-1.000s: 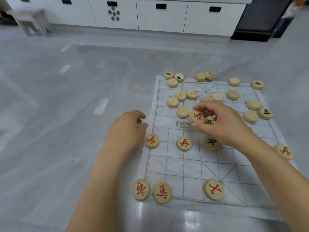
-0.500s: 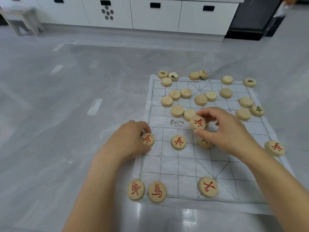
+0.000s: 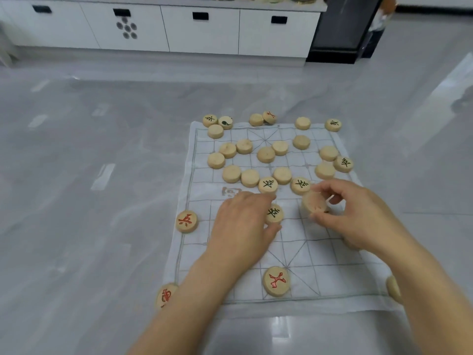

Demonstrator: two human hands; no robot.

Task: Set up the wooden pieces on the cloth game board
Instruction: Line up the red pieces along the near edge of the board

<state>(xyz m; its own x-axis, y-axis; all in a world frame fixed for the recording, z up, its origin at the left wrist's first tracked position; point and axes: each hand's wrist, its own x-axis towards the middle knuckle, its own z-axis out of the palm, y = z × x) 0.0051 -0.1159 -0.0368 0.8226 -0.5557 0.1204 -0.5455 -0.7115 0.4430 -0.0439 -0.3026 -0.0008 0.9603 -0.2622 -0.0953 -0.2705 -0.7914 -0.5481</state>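
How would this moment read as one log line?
left-hand grip: pinches black-marked piece on cloth board | right-hand grip: holds tilted piece | setup: unfinished, pieces scattered

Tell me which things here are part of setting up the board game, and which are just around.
Part of the job: cloth game board, wooden pieces scattered on and beside it, the tilted piece the right hand pinches, the black-marked piece the left hand holds.
Just around: white cabinets, black unit, grey floor.
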